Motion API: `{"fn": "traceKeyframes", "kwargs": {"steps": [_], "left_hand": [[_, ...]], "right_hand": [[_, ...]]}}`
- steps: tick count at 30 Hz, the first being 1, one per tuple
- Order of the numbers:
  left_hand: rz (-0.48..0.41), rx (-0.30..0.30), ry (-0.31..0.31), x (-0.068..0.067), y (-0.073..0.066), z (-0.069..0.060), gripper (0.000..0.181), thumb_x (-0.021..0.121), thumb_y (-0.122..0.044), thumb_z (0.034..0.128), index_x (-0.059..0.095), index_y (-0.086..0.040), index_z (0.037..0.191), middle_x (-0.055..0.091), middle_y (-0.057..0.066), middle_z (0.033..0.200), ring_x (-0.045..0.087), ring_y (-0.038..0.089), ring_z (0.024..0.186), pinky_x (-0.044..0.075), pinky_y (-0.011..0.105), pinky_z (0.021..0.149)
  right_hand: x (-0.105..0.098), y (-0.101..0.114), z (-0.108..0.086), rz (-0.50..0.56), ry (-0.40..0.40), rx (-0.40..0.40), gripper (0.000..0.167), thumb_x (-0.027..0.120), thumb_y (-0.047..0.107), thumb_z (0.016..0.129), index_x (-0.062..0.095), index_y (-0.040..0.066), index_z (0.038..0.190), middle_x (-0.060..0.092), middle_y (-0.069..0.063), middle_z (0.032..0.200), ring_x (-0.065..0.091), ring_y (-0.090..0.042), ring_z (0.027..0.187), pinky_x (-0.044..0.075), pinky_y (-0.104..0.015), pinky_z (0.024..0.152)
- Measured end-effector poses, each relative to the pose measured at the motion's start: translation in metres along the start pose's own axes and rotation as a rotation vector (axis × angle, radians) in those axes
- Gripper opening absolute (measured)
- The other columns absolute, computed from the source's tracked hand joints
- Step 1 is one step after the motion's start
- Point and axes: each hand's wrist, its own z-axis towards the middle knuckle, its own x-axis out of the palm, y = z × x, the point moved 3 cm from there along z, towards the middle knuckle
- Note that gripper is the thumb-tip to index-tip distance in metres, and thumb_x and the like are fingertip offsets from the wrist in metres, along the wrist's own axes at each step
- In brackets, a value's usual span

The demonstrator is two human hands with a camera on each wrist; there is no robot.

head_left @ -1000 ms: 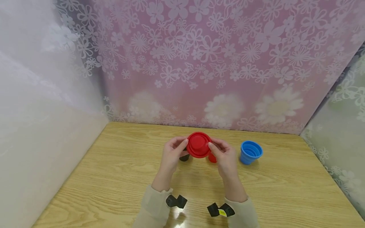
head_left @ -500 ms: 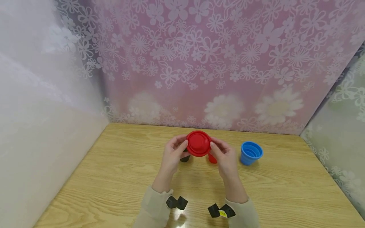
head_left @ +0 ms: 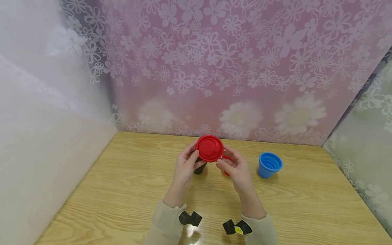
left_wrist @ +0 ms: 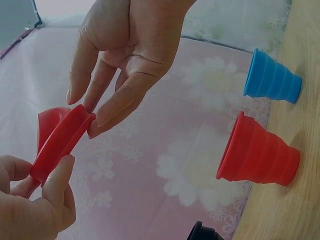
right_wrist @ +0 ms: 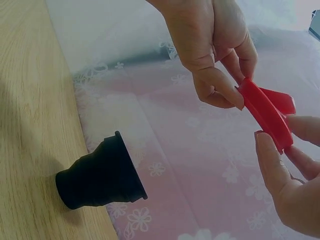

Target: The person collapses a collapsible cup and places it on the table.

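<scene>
While my left hand point(head_left: 184, 168) pinches one side of the rim of the flat cup point(head_left: 210, 148), thumb against fingers, my right hand point(head_left: 241, 172) nips the other side, its thumb low on the edge. Between them the flat cup hangs clear above the table point(head_left: 122, 190), tilted so its round face turns toward me. Past my left fingers the black cup point(right_wrist: 100, 175) stands upright, and past my right ones the red cup point(left_wrist: 265, 150), both nearer the table's far edge than its near one. Off toward the far right corner stands the blue cup point(head_left: 269, 165), mouth up.
</scene>
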Motion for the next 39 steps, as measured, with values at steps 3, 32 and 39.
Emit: {"fn": "traceKeyframes", "kwargs": {"steps": [3,32,39], "left_hand": [[0.008,0.000,0.001,0.0007,-0.0004,-0.0003,0.037,0.041,0.001,0.0918,0.043,-0.001,0.129,0.047,0.017,0.110,0.055,0.022,0.097,0.050,0.029,0.073],[-0.062,0.069,-0.026,-0.0041,-0.0017,0.0003,0.007,0.050,-0.001,0.0886,0.053,0.003,0.093,0.053,0.013,0.107,0.058,0.019,0.090,0.052,0.026,0.064],[-0.055,0.045,-0.031,-0.0032,-0.0013,0.0006,0.004,0.052,0.000,0.0874,0.051,0.002,0.083,0.053,0.013,0.101,0.059,0.020,0.085,0.052,0.029,0.064]], "right_hand": [[0.0003,-0.0002,-0.0002,0.006,-0.005,0.005,0.049,0.056,-0.010,0.081,0.041,-0.004,0.127,0.054,-0.009,0.104,0.059,-0.015,0.081,0.050,-0.031,0.072],[-0.0079,0.0014,0.0008,0.014,-0.163,0.021,0.031,0.056,-0.007,0.082,0.050,-0.009,0.112,0.057,-0.003,0.099,0.059,-0.016,0.088,0.047,-0.034,0.079],[-0.0090,0.0009,0.0021,0.060,-0.205,-0.008,0.023,0.056,-0.008,0.082,0.051,-0.015,0.104,0.061,-0.004,0.089,0.061,-0.015,0.078,0.050,-0.029,0.072]]}}
